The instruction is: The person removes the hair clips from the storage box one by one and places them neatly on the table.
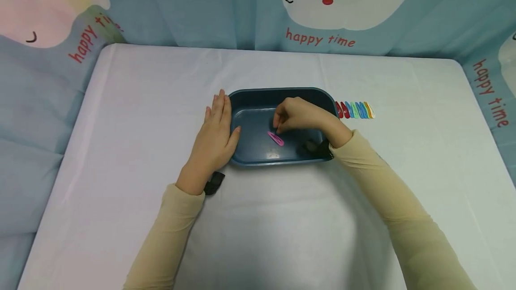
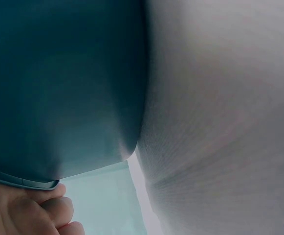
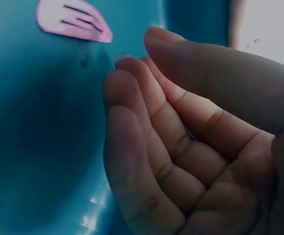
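Observation:
A pink snap hair clip (image 1: 276, 138) lies on the floor of a dark blue rectangular tray (image 1: 258, 163). Over the inside of the tray is my right hand (image 1: 300, 114), its fingers bent and its fingertips close to the clip. In the right wrist view the thumb stands apart from the fingers with nothing between them, and the pink clip (image 3: 76, 20) lies just beyond. My left hand (image 1: 213, 135) rests with straight fingers along the tray's left side, thumb over the rim. The left wrist view shows the tray's outer wall (image 2: 68, 98) with fingers at its edge.
A row of several colored hair clips (image 1: 356, 110), red, blue, green and yellow among them, lies just right of the tray. The white-covered table (image 1: 161, 75) meets a blue printed curtain (image 1: 201, 8) at the back and sides.

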Tool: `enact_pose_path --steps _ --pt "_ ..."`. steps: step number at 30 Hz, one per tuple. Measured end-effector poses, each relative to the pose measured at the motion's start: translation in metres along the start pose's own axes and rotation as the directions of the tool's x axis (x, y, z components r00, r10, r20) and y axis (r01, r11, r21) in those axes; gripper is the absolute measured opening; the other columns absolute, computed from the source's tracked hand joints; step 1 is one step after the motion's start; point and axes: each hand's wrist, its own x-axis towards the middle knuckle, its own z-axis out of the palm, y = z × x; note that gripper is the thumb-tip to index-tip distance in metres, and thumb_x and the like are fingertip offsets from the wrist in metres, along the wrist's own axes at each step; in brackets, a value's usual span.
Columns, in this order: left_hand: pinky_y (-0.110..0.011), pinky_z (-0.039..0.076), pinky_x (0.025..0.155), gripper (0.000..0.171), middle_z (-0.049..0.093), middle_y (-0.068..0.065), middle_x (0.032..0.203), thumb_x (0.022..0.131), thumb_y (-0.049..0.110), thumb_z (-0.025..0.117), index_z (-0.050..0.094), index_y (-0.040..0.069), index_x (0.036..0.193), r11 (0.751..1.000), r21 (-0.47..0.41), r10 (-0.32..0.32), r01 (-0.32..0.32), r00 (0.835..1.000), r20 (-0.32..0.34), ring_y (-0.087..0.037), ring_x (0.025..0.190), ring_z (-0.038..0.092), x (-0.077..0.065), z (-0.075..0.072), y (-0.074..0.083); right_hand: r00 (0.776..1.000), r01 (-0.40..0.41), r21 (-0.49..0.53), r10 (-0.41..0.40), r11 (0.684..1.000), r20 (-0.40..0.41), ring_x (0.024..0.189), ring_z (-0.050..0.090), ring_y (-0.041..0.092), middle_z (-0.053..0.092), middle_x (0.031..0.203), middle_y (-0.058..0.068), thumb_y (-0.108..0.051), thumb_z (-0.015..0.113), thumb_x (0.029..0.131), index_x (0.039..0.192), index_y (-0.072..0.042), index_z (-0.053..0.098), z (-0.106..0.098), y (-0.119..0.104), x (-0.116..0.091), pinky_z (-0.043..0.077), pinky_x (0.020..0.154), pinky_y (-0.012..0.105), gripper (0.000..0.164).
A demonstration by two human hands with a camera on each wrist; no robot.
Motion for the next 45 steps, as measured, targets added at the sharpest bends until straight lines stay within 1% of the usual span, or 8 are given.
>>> enact_pose_path --steps 3,7,15,19,26,34,40,45 --pt "-0.048 0.006 0.113 0.068 0.000 -0.021 0.156 0.099 0.024 0.041 0.007 -0.009 0.147 1.000 -0.003 0.002 -0.002 1.000 -0.006 -0.029 0.143 -0.003 0.001 0.000 0.001 0.999 -0.021 -0.030 0.022 0.999 0.027 0.076 0.060 0.016 0.067 0.081 0.002 -0.008 0.071 0.083 0.083 -0.005 0.069 0.001 0.000 0.003 0.049 0.072 0.032 0.004" --pt "-0.048 0.006 0.113 0.068 -0.001 -0.020 0.156 0.098 0.023 0.042 0.007 -0.009 0.147 1.000 -0.006 -0.007 0.007 1.000 0.000 -0.028 0.143 -0.003 0.001 -0.001 0.002 0.998 -0.034 -0.037 0.036 0.999 0.048 0.074 0.059 0.017 0.066 0.079 0.002 -0.008 0.072 0.082 0.081 -0.006 0.068 0.003 0.001 0.006 0.049 0.070 0.032 0.004" --pt "-0.046 0.005 0.113 0.068 -0.001 -0.020 0.156 0.098 0.023 0.042 0.006 -0.008 0.147 1.000 -0.017 -0.012 0.012 1.000 0.009 -0.028 0.143 -0.004 0.000 -0.002 0.002 0.996 -0.016 -0.061 0.021 0.998 0.088 0.066 0.053 0.013 0.064 0.072 0.000 -0.010 0.073 0.080 0.076 -0.007 0.067 0.008 0.003 0.011 0.044 0.062 0.027 0.008" --pt "-0.046 0.004 0.113 0.069 0.000 -0.021 0.156 0.098 0.022 0.043 0.006 -0.008 0.147 1.000 -0.024 -0.007 0.007 1.000 0.003 -0.025 0.143 -0.007 0.000 -0.002 0.002 0.996 -0.017 -0.073 0.024 0.997 0.089 0.063 0.052 0.013 0.063 0.068 0.000 -0.008 0.074 0.079 0.074 -0.007 0.066 0.009 0.001 0.011 0.042 0.059 0.026 0.009" --pt "-0.046 0.004 0.113 0.069 0.000 -0.021 0.156 0.098 0.022 0.044 0.006 -0.008 0.147 1.000 -0.014 -0.003 0.003 1.000 -0.001 -0.024 0.143 -0.007 0.000 -0.001 0.002 0.995 -0.024 -0.102 0.033 0.994 0.090 0.061 0.049 0.013 0.061 0.067 0.001 -0.007 0.073 0.080 0.074 -0.008 0.066 0.011 -0.001 0.010 0.040 0.058 0.026 0.009" --pt "-0.046 0.004 0.113 0.070 0.000 -0.022 0.155 0.097 0.021 0.046 0.006 -0.008 0.147 1.000 -0.011 -0.002 0.002 1.000 -0.005 -0.025 0.143 -0.007 0.000 -0.001 0.001 0.995 0.011 -0.081 -0.002 0.997 0.101 0.062 0.050 0.013 0.062 0.067 0.000 -0.005 0.072 0.080 0.074 -0.007 0.066 0.012 -0.001 0.009 0.041 0.058 0.027 0.009" --pt "-0.045 0.003 0.113 0.070 -0.002 -0.020 0.156 0.098 0.022 0.045 0.005 -0.008 0.147 1.000 -0.008 -0.008 0.009 1.000 0.007 -0.025 0.143 -0.008 0.000 -0.001 0.001 0.995 0.009 -0.048 -0.004 0.999 0.103 0.062 0.051 0.013 0.063 0.068 -0.001 -0.001 0.069 0.079 0.074 -0.007 0.066 0.010 0.003 0.009 0.042 0.058 0.027 0.008" --pt "-0.045 0.003 0.113 0.070 -0.003 -0.020 0.156 0.098 0.023 0.043 0.005 -0.008 0.147 1.000 -0.006 -0.011 0.011 1.000 0.015 -0.025 0.143 -0.008 0.000 -0.002 0.001 0.996 0.008 -0.036 -0.005 0.999 0.084 0.064 0.054 0.014 0.064 0.069 0.000 -0.002 0.068 0.079 0.076 -0.007 0.067 0.007 0.004 0.007 0.043 0.059 0.029 0.007"
